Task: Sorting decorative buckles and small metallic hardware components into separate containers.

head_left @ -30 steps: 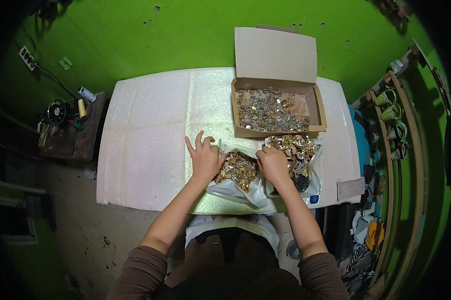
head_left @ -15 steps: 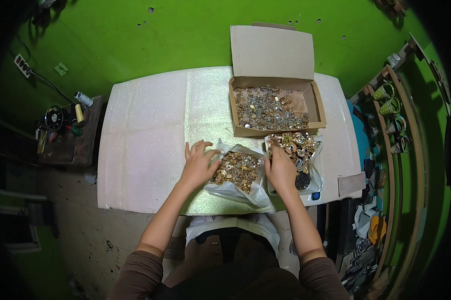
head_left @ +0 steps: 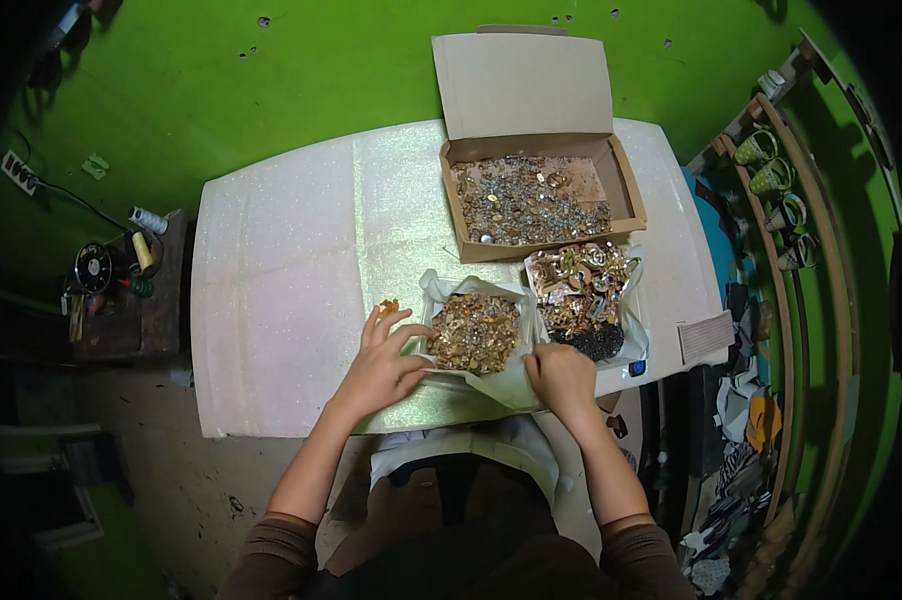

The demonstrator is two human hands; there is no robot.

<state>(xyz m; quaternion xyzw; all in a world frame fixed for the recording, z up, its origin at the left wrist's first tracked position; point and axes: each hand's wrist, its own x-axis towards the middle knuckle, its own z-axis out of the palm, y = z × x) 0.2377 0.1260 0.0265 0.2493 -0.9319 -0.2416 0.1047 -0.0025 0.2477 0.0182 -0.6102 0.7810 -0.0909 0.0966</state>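
Note:
A white plastic bag [head_left: 491, 384] with its mouth spread holds a heap of small gold and silver metal pieces [head_left: 474, 332]. My right hand [head_left: 563, 380] is closed on the bag's near right edge. At the left side, my left hand [head_left: 373, 368] has its fingers apart, with the thumb and index finger against the bag's rim. An orange-gold piece [head_left: 387, 308] shows at the fingertips of my left hand; I cannot tell whether they touch it. Just right of the bag, another plastic bag [head_left: 635, 338] holds gold metal pieces [head_left: 577, 275] and black ones [head_left: 599, 342].
An open cardboard box [head_left: 626, 190] of small metal pieces stands behind the bags. A shimmering white cloth [head_left: 271, 290] covers the table. On the right lie a folded striped cloth [head_left: 706, 338] and a small dark blue thing [head_left: 638, 368]. A side table [head_left: 136, 335] stands left, a wooden rack [head_left: 793, 350] right.
My right hand has left the bag of gold and black pieces and now grips the other bag's near edge. My left hand has moved down and slightly left along its bag, uncovering the orange-gold piece.

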